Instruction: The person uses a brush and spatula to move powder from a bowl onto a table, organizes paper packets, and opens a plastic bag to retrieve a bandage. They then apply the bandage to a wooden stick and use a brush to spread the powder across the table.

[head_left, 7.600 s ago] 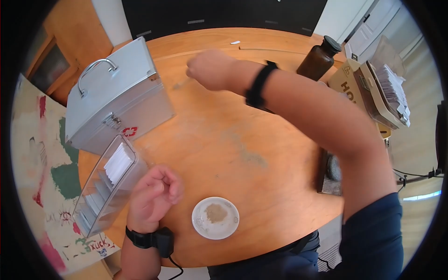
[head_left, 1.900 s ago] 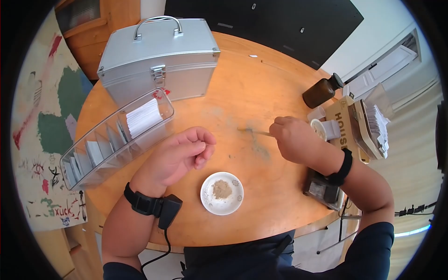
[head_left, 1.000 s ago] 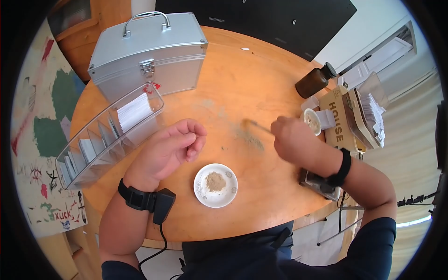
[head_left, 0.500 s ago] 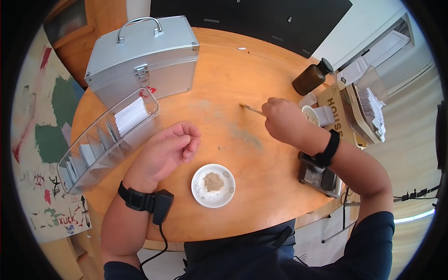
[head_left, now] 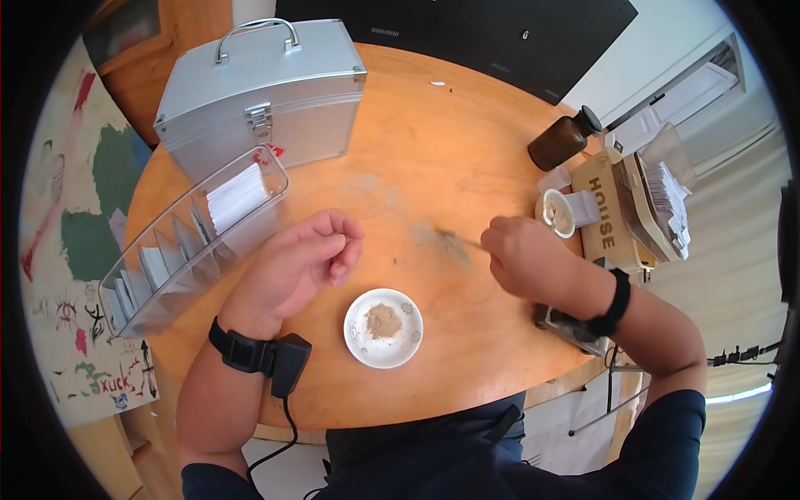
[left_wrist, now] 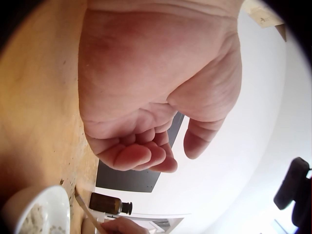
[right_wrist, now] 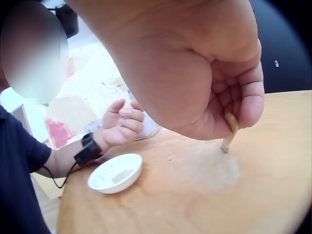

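The right hand pinches a thin stick-like tool, its far end over a greenish-grey powdery smear on the table. In the right wrist view the thumb and fingers pinch the tool close above the tabletop. The left hand, palm up with loosely bent fingers, holds nothing; the left wrist view shows the empty palm. Between the person's body and the smear sits a white dish with a small heap of tan powder.
A silver case and a clear divided holder with white papers stand on the left. At the right are a brown bottle, a white cup, a HOUSE box and a dark object partly behind the right forearm.
Since half a second ago the right hand and its tool have moved toward the body, from beyond the smear to over it. The left hand still lies loosely bent and empty.
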Available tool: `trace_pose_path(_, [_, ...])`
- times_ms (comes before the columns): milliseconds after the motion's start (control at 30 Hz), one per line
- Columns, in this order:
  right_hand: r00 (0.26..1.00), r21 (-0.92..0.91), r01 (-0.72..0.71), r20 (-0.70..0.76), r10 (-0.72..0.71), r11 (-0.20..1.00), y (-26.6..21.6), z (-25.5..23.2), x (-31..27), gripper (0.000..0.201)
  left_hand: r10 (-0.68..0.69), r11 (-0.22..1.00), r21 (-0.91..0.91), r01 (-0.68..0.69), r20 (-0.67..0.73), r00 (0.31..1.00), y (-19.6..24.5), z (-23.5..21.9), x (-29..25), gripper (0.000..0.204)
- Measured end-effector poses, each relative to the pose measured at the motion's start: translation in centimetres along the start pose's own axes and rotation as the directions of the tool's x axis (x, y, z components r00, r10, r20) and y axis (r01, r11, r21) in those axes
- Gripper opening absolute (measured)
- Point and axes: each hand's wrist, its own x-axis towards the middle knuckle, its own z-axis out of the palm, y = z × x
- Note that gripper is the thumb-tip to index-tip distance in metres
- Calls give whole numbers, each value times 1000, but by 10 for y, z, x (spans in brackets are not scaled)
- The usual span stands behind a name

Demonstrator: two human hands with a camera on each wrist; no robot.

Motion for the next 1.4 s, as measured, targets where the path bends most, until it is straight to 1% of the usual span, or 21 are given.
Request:
trace_pose_path(100, [999,56,-1,40,-2,998,-11,-10,-2,7,-1,1000,-4,1,2,1000,-1,-2,0,21])
trace_pose_path(167, [989,-50,-149,-26,148,988,1,-6,4,8,-1,1000,-2,1,18,1000,-1,-1,1,21])
trace_pose_path(200, [988,-52,-152,-29,151,987,2,-2,3,8,4,1000,-3,-4,20,1000,-1,-1,0,21])
trace_pose_path(300, [1000,45,4,19,-5,999,-10,-1,-1,7,13,1000,2,-13,10,1000,2,1,0,21])
trace_pose_path(367, [1000,59,-5,5,5,998,-19,-10,2,7,10,1000,2,-10,-8,1000,2,0,-2,21])
trace_pose_path(433, [994,48,-100,-45,103,994,-17,-6,6,5,-5,1000,-12,5,10,1000,1,-1,0,22])
trace_pose_path(467, [993,50,-108,-49,110,993,-12,-2,10,5,-11,1000,-8,11,16,1000,0,-2,0,22])
trace_pose_path(533, [994,52,-71,-83,75,996,-6,3,16,4,15,1000,-7,-15,24,1000,-1,-4,1,22])
trace_pose_path(567, [999,46,-33,-30,34,998,-8,5,16,4,17,1000,-6,-16,24,1000,0,-3,2,22])
trace_pose_path(600, [999,47,-26,-30,28,999,-12,5,13,4,16,1000,6,-16,11,1000,2,-1,1,22])
trace_pose_path(667, [999,119,40,23,-43,992,-26,-6,7,4,17,1000,10,-17,-20,1000,2,0,-3,22])
trace_pose_path(700, [998,117,53,-47,-48,992,-27,-8,5,4,12,1000,4,-12,-22,1000,3,0,-2,22])
trace_pose_path(733, [998,118,52,-45,-47,992,-23,-7,7,4,4,1000,-1,-4,-17,1000,3,1,-1,21])
trace_pose_path(800, [995,40,-46,-84,49,998,-14,-5,11,3,4,1000,9,-5,11,1000,1,-2,0,20])
trace_pose_path(933, [999,81,41,-13,-40,996,-18,-12,15,4,11,1000,11,-12,13,1000,3,0,-1,15])
trace_pose_path(1000, [994,-14,-4,-108,2,1000,-19,-19,25,5,9,1000,-10,-9,26,1000,1,-2,-2,15])
trace_pose_path(1167, [986,-126,-35,-167,13,991,4,1,73,11,4,1000,-9,-4,87,996,1,-5,3,14])
trace_pose_path(1233, [998,-139,-6,-62,-3,990,3,3,79,12,14,1000,-5,-13,72,997,1,-4,2,13])
trace_pose_path(1267, [998,-140,4,-56,-12,990,0,2,76,12,19,1000,-11,-19,64,998,2,-2,1,13])
trace_pose_path(1333, [992,-101,123,29,-121,987,-12,-5,57,11,17,1000,-26,-18,-5,1000,4,3,-2,8])
trace_pose_path(1400, [989,-99,143,62,-137,985,-21,-18,52,11,9,999,-39,-10,-11,1000,5,1,-3,8])
